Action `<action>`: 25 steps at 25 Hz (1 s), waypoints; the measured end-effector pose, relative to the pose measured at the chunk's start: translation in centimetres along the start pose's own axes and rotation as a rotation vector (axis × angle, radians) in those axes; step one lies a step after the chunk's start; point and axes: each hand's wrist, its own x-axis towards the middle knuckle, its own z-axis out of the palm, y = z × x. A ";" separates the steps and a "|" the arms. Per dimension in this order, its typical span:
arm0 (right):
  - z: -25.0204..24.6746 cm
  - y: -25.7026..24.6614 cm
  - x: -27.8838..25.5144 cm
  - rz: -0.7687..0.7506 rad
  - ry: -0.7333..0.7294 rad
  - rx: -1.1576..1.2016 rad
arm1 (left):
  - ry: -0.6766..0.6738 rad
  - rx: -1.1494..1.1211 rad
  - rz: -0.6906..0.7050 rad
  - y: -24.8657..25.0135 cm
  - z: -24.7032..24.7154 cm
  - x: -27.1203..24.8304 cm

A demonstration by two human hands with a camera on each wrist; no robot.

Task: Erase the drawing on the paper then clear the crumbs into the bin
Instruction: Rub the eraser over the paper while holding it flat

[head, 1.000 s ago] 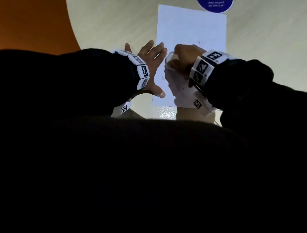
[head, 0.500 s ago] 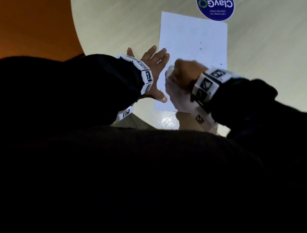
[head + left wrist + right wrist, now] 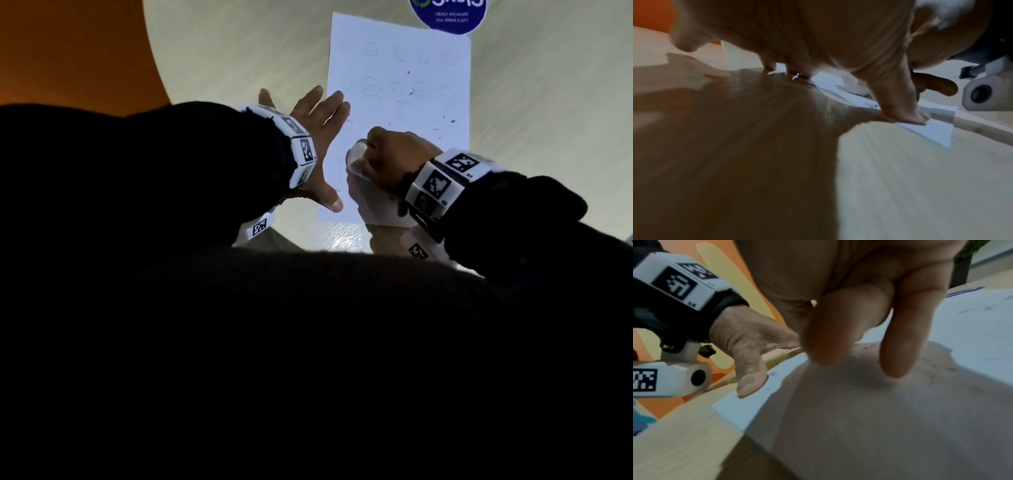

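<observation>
The left hand (image 3: pixel 317 137) lies flat with its fingers spread and straight, pressing down on the left edge of the paper (image 3: pixel 400 68). Its thumb (image 3: pixel 906 113) is planted near the sheet's near left corner, and the other fingertips touch the table and the paper's edge farther up. It grasps nothing; it only holds the sheet down.

The right hand (image 3: pixel 394 161) is curled into a loose fist over the lower middle of the paper, knuckles up, beside the left thumb. From the head view something pale and white (image 3: pixel 356 161) shows at the front of the fist and under the wrist, but I cannot tell whether it is an eraser, a cloth or a reflection. In the right wrist view two fingers (image 3: pixel 900 337) point down at the sheet, blurred, and what they hold is not clear.

The paper is white and lies upright on the table (image 3: pixel 239 51). Faint round pencil shapes (image 3: pixel 370 85) remain across its upper half, and small dark crumbs (image 3: pixel 448 121) are scattered on the right side and near the hands.

The table is pale wood grain with a curved edge. A round blue sticker (image 3: pixel 448 15) sits at the paper's far right corner. Beyond the table the floor or wall is orange (image 3: pixel 68 51). Both wrists carry white bands with black square markers, over dark sleeves.
</observation>
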 end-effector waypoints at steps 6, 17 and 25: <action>-0.3 0.1 -0.2 0.022 0.070 0.017 | 0.093 -0.092 0.007 -0.3 0.0 -0.6; -2.8 -0.8 3.1 0.037 0.054 0.050 | 0.041 -0.048 -0.024 -0.7 -0.1 0.2; -2.0 -1.6 2.0 -0.003 0.106 0.002 | 0.047 -0.065 -0.029 -0.5 -0.2 -0.1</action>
